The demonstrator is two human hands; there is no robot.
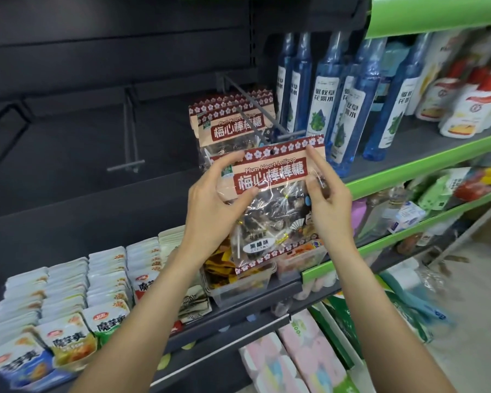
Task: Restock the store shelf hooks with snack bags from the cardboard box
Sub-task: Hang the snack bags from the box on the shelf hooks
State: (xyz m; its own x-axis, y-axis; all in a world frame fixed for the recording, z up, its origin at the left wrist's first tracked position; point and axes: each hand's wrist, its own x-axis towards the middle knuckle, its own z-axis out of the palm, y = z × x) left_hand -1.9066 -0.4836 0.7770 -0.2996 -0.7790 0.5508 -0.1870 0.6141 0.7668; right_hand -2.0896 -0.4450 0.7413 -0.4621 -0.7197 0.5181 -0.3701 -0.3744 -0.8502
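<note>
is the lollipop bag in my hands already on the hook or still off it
Off. The lollipop bag, held by the left hand and right hand, has its hole just below the hook tip.

2 hands: left hand, right hand. 1 lollipop bag held; several more on hook, count unclear. 2 hooks, second hook. About 7 blue bottles.

Maroon flower-patterned lollipop bag; blue bottles; green shelf edge.
</note>
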